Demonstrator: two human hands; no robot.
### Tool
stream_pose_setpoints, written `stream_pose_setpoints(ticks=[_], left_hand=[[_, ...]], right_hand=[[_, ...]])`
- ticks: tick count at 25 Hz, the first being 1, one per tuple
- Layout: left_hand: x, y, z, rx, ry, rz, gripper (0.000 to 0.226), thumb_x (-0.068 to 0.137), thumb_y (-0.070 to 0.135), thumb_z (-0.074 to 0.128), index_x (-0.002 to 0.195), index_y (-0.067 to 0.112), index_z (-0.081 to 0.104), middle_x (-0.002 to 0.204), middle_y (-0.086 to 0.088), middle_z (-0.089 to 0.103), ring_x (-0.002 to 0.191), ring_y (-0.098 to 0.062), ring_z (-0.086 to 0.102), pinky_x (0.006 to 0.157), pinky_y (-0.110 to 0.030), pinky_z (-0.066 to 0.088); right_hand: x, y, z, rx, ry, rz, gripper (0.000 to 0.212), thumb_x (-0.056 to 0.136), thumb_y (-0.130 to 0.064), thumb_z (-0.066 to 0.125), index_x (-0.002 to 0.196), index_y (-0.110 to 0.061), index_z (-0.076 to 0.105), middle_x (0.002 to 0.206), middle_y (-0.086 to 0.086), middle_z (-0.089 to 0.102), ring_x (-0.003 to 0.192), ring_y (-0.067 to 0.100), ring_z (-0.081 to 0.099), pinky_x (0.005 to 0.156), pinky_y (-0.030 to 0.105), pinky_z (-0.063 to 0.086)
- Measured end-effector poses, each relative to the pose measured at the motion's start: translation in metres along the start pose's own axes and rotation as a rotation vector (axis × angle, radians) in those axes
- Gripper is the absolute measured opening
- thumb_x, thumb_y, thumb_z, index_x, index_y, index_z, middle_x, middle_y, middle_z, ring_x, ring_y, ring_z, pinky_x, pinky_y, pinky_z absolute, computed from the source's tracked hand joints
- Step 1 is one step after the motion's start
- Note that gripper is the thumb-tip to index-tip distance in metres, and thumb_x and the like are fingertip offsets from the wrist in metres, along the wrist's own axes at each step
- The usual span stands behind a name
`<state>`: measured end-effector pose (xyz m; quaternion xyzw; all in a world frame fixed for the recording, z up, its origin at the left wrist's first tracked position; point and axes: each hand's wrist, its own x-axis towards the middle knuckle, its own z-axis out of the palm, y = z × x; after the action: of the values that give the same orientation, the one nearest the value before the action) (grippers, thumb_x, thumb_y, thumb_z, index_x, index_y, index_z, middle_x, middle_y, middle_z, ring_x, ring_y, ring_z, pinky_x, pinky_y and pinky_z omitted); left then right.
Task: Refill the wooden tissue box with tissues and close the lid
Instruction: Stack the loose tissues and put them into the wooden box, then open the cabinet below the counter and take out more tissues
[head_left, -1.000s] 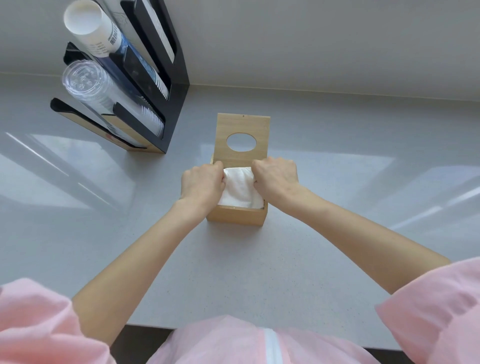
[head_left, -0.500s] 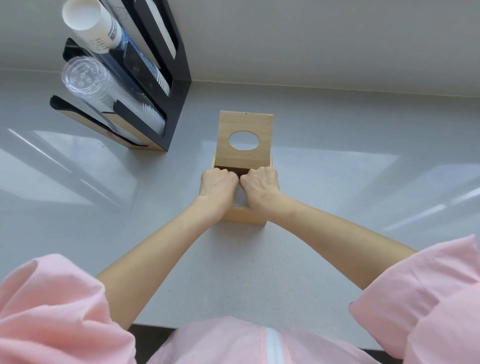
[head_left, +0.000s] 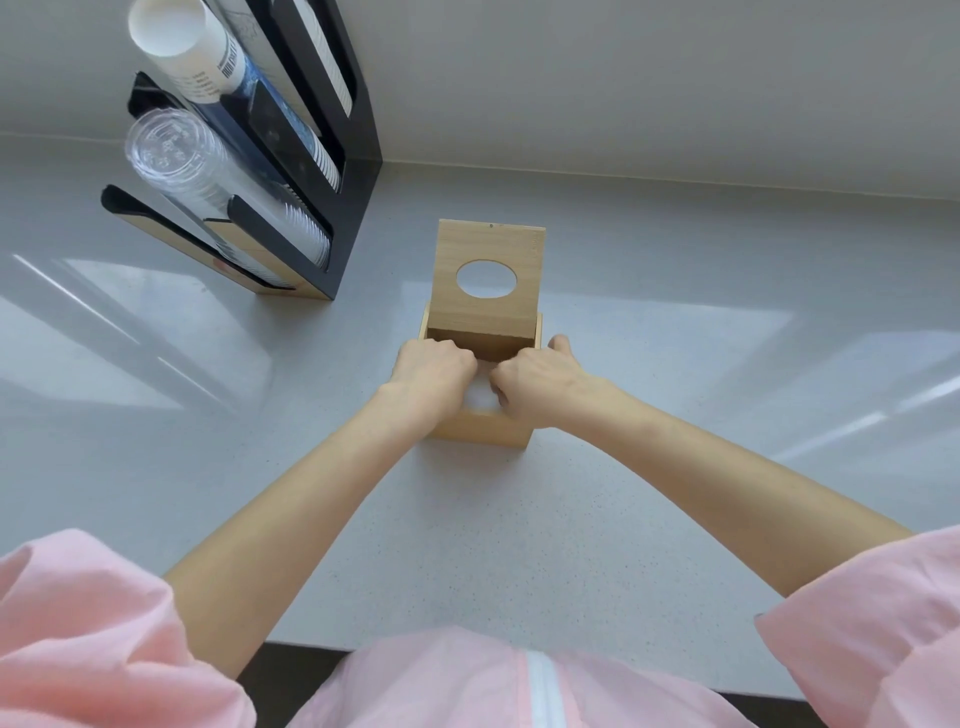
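Wooden tissue box (head_left: 480, 432) stood on the pale grey counter (head_left: 519, 545), near its middle and well forward of the wall. Lid (head_left: 490, 275) was hinged at the far side and stood open, tilted upright, its oval hole facing the camera. Both hands were inside the box opening, knuckles up. Left hand (head_left: 432, 375) was curled into a loose fist over the left half of the opening, fingers tucked down out of sight. Right hand (head_left: 535, 382) was curled likewise over the right half, thumb stretched out along the box's right rim. The two fists sat nearly touching, with a small gap between them where a patch of white tissues (head_left: 480, 397) showed, low in the box. Fingers were pressed down onto the tissues; whether either hand actually gripped any of it I could not tell, since the fingertips were hidden. Both forearms were bare, reaching out from pink sleeves (head_left: 78, 639). To the left, well apart from the box, stood a black cup dispenser (head_left: 343, 156) against the wall, with a stack of white paper cups (head_left: 182, 47) in the upper slot and a stack of clear plastic cups (head_left: 171, 150) below it, both pointing out toward the camera. Bright window reflections lay across the counter on either side.
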<state>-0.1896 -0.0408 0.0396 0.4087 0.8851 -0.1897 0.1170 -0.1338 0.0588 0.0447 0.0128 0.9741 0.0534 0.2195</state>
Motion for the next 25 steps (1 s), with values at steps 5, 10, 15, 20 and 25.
stream_pose_setpoints(ticks=[5, 10, 15, 20, 25], left_hand=[[0.011, -0.006, -0.003, -0.174, -0.277, 0.131, 0.031, 0.090, 0.009, 0.041, 0.115, 0.013, 0.058, 0.114, -0.012, 0.062, 0.094, -0.032, 0.058, 0.061, -0.029, 0.040], [0.017, -0.010, -0.005, -0.212, -0.353, 0.127, 0.039, 0.091, 0.011, 0.036, 0.125, 0.022, 0.052, 0.122, -0.007, 0.057, 0.089, -0.027, 0.054, 0.050, -0.025, 0.039], [-0.003, -0.008, 0.004, -0.473, -0.055, 0.071, 0.033, 0.089, 0.014, 0.037, 0.112, 0.017, 0.061, 0.101, -0.011, 0.067, 0.097, -0.031, 0.057, 0.069, -0.033, 0.043], [-0.049, 0.005, 0.015, -0.588, 0.225, -0.070, 0.031, 0.092, 0.021, 0.038, 0.116, 0.013, 0.056, 0.117, -0.008, 0.063, 0.109, -0.029, 0.054, 0.089, -0.042, 0.046], [-0.096, 0.023, 0.026, -0.543, 0.430, -0.209, 0.035, 0.092, 0.025, 0.040, 0.124, 0.018, 0.051, 0.130, 0.002, 0.056, 0.123, -0.018, 0.046, 0.103, -0.033, 0.026]], right_hand=[[0.012, -0.002, -0.002, -0.012, -0.270, 0.003, 0.022, 0.096, -0.013, 0.034, 0.099, -0.012, 0.056, 0.088, 0.005, 0.045, 0.120, 0.025, 0.037, 0.112, 0.060, 0.004], [0.012, -0.001, -0.002, 0.011, -0.231, -0.015, 0.027, 0.094, -0.012, 0.034, 0.102, -0.012, 0.060, 0.078, 0.002, 0.046, 0.121, 0.024, 0.038, 0.113, 0.057, 0.001], [-0.010, 0.004, 0.006, 0.252, 0.056, -0.057, 0.034, 0.094, -0.016, 0.032, 0.114, -0.016, 0.060, 0.110, 0.007, 0.064, 0.121, 0.023, 0.048, 0.114, 0.048, 0.009], [-0.046, 0.008, 0.017, 0.441, 0.259, -0.043, 0.037, 0.094, -0.019, 0.037, 0.129, -0.021, 0.049, 0.128, 0.006, 0.056, 0.126, 0.021, 0.045, 0.113, 0.039, 0.018], [-0.086, 0.006, 0.040, 0.460, 0.308, -0.015, 0.057, 0.093, -0.034, 0.046, 0.144, -0.022, 0.024, 0.156, 0.002, 0.018, 0.142, 0.019, 0.018, 0.118, 0.040, 0.012]])
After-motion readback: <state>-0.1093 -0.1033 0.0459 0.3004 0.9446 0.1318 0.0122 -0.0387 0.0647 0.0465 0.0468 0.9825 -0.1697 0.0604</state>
